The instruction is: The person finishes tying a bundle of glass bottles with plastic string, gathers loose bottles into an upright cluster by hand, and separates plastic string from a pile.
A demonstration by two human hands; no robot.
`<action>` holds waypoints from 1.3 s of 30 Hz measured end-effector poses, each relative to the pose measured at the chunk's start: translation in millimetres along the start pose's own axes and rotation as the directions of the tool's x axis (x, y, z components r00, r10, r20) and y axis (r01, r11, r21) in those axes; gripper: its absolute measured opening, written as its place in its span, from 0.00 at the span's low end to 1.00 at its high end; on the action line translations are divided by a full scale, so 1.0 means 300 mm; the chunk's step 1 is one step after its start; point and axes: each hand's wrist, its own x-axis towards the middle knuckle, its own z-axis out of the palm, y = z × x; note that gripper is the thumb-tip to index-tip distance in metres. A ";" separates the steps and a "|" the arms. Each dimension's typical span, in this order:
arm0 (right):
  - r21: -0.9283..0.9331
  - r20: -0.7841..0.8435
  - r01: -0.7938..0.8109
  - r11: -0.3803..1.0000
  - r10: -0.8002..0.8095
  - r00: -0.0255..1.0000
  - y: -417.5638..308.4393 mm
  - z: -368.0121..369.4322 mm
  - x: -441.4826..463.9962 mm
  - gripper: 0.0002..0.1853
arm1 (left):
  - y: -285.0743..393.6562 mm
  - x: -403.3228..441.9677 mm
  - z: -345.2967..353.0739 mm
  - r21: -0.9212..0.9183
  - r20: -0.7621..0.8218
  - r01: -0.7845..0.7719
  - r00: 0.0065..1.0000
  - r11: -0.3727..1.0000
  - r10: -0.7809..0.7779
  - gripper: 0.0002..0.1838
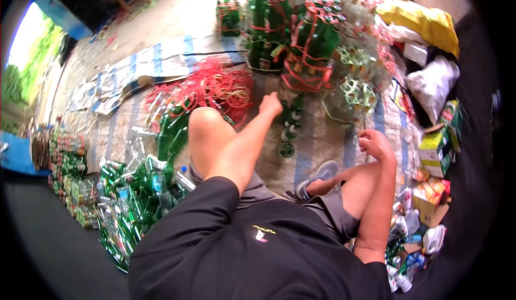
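My left hand [271, 104] is stretched forward with its fingers curled closed; what they hold, if anything, is hidden. Right beside it, a short row of green glass bottles [291, 128] stands on the striped sheet [317, 138]. My right hand [374, 143] is above my bent knee, fingers drawn together, and anything between them is too small to make out. Close ahead of it are clear glass bottles [344, 106] with pale green strapping [359, 93] around their tops. Beyond my left hand, green bottles [309, 44] stand in bundles bound with red strapping [306, 74].
A tangled heap of red strapping [217, 87] lies left of my left forearm. Loose green bottles [134, 203] pile up at the left. On the right are a yellow sack [424, 23], a white bag [434, 87], cartons [435, 152] and mixed cans and bottles [408, 246].
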 end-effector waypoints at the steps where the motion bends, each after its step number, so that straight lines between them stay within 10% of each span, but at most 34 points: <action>1: 0.014 0.005 -0.031 0.999 0.031 1.000 0.005 -0.005 0.008 0.12 | 0.036 -0.020 -0.059 -0.016 -0.047 -0.047 0.998 0.999 0.046 0.25; 6: 0.264 -0.053 -0.070 0.962 0.087 0.995 -0.027 -0.087 -0.052 0.13 | 0.323 -0.150 -0.505 -0.262 -0.275 -0.502 0.857 0.824 0.435 0.19; 12: 0.832 -0.347 0.361 0.421 -0.113 0.931 0.182 -0.248 -0.170 0.15 | 0.147 -0.383 -1.054 -0.443 -0.420 -0.682 0.731 0.582 0.538 0.17; 17: 0.642 -0.106 -0.054 0.765 0.159 0.982 0.741 -0.188 -0.014 0.14 | -0.617 -0.250 -0.998 -0.132 -0.503 -0.154 0.862 0.979 0.068 0.18; 19: 0.678 -0.054 -0.260 0.687 0.399 0.915 0.744 -0.024 -0.090 0.14 | -0.938 -0.233 -0.821 -0.137 -0.351 0.245 0.894 0.960 -0.278 0.17; 25: 0.695 -0.027 -0.381 0.609 0.552 0.833 0.702 0.079 -0.240 0.14 | -1.333 -0.329 -0.355 -0.127 -0.159 0.579 0.790 0.806 -0.592 0.21; 31: 0.677 -0.031 -0.452 0.581 0.637 0.771 0.655 0.056 -0.317 0.14 | -1.387 -0.204 -0.415 -0.009 -0.376 0.527 0.786 0.850 -0.491 0.23; 39: 0.659 -0.055 -0.514 0.549 0.717 0.695 0.631 0.019 -0.376 0.14 | -1.485 -0.062 -0.404 0.149 -0.200 0.540 0.837 0.829 -0.509 0.28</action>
